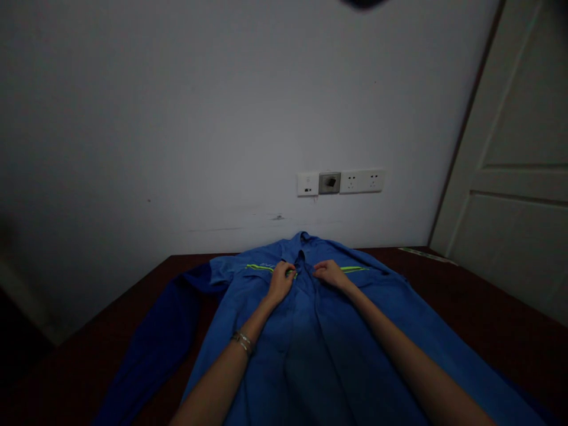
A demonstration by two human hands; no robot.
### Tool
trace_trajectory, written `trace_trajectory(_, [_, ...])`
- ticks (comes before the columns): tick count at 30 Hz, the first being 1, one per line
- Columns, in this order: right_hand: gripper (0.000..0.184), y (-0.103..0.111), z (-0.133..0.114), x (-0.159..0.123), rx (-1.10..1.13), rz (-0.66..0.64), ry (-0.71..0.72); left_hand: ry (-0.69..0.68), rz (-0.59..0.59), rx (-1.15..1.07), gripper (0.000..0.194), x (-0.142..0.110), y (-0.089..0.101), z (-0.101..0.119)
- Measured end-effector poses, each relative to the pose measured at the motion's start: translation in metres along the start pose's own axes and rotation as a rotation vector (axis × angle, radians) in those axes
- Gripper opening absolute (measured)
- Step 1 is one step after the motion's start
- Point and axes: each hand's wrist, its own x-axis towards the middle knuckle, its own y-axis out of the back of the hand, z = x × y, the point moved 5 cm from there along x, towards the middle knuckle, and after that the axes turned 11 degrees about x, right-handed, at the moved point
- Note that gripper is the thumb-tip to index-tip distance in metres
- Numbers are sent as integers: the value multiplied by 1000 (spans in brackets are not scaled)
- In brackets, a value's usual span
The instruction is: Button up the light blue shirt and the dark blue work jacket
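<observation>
A blue work jacket (pixel 306 343) with yellow-green piping across the chest lies spread out, its collar toward the wall. Its darker blue sleeve (pixel 164 325) stretches down to the left. My left hand (pixel 282 281) is closed on the front edge of the jacket, just below the collar. Opposite it, my right hand (pixel 329 274) pinches the other front edge, thumb and fingers together. Between the two hands the front opening shows a dark fold. Small details at the fingertips are too dim to make out.
The jacket rests on a dark red-brown table (pixel 421 266) that meets a pale wall (pixel 222 118). Wall sockets (pixel 361 181) and a grey switch plate (pixel 329 183) sit above the collar. A white panelled door (pixel 523 177) stands at the right. A flat strip (pixel 426 255) lies near the back right edge.
</observation>
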Motion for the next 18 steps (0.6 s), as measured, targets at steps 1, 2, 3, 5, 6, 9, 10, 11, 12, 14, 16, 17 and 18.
trace_trajectory(1, [12, 1, -1, 0, -16, 4, -5, -13, 25, 43, 8, -1, 3, 2])
trace_trajectory(2, [15, 1, -2, 0, -27, 9, -9, -26, 43, 79, 7, -1, 4, 4])
trace_trajectory(3, [17, 2, -3, 0, -35, 16, -13, -41, 54, 109, 7, -2, 6, 6])
trace_trajectory(5, [19, 2, -6, 0, -41, 27, -18, -76, 62, 162, 7, -4, 8, 12])
trace_trajectory(6, [19, 2, -8, 0, -38, 30, -19, -95, 64, 187, 7, -5, 9, 15])
trace_trajectory(9, [19, 0, -14, -3, 27, 44, -35, -162, 81, 228, 9, -7, 14, 25])
trace_trajectory(10, [18, -1, -16, -5, 66, 36, -44, -186, 85, 225, 10, -8, 15, 29])
trace_trajectory(11, [18, -2, -18, -7, 110, 23, -55, -209, 87, 214, 11, -8, 16, 32])
trace_trajectory(12, [17, -3, -19, -9, 153, 7, -67, -228, 86, 199, 12, -9, 17, 35])
trace_trajectory(14, [17, -5, -22, -13, 212, -4, -86, -246, 78, 176, 14, -8, 17, 38])
trace_trajectory(16, [20, -4, -24, -16, 224, 25, -90, -241, 61, 164, 13, -8, 14, 39])
trace_trajectory(17, [21, -4, -25, -16, 213, 40, -83, -231, 52, 161, 13, -7, 13, 38])
trace_trajectory(18, [22, -3, -26, -16, 196, 51, -76, -216, 44, 158, 12, -7, 11, 37])
